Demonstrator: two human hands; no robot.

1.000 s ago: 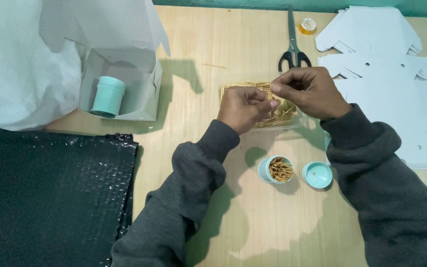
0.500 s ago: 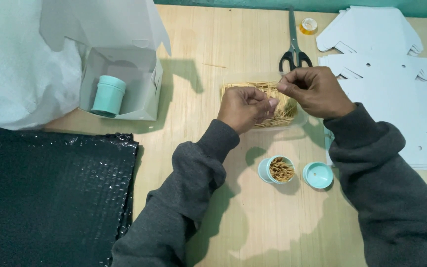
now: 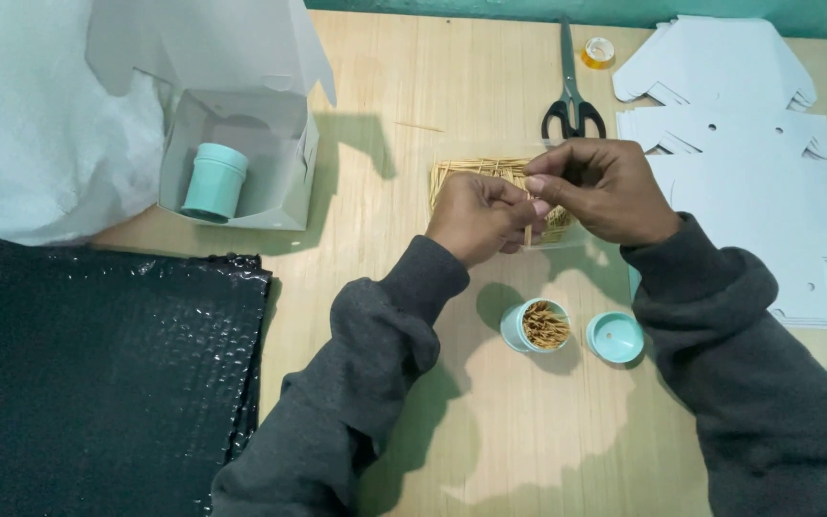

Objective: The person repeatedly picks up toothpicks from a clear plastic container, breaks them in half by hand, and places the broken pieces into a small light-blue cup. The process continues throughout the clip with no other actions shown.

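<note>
Left hand (image 3: 479, 218) and right hand (image 3: 601, 189) closed, fingertips pinching toothpicks (image 3: 529, 233) over clear packet of toothpicks (image 3: 471, 170). Just below, open teal jar (image 3: 535, 325) with lid (image 3: 614, 337) beside, on wooden desk (image 3: 385, 124); scissors (image 3: 571, 96) behind.

The clear plastic pack of wooden toothpicks (image 3: 476, 172) lies partly hidden behind the left hand (image 3: 479, 218) and the right hand (image 3: 605, 189); its right end cannot be seen. What the fingers (image 3: 540, 182) pinch above that pack is too small to identify beyond a thin stick. Right of the pack, the stack of flat white die-cut cardboard sheets (image 3: 768, 191) is cut off by the right edge. Left of the pack, the black bubble-wrap sheet (image 3: 88, 383) runs off the left and bottom edges. Both grey sleeves (image 3: 356, 383) leave the frame at the bottom.
</note>
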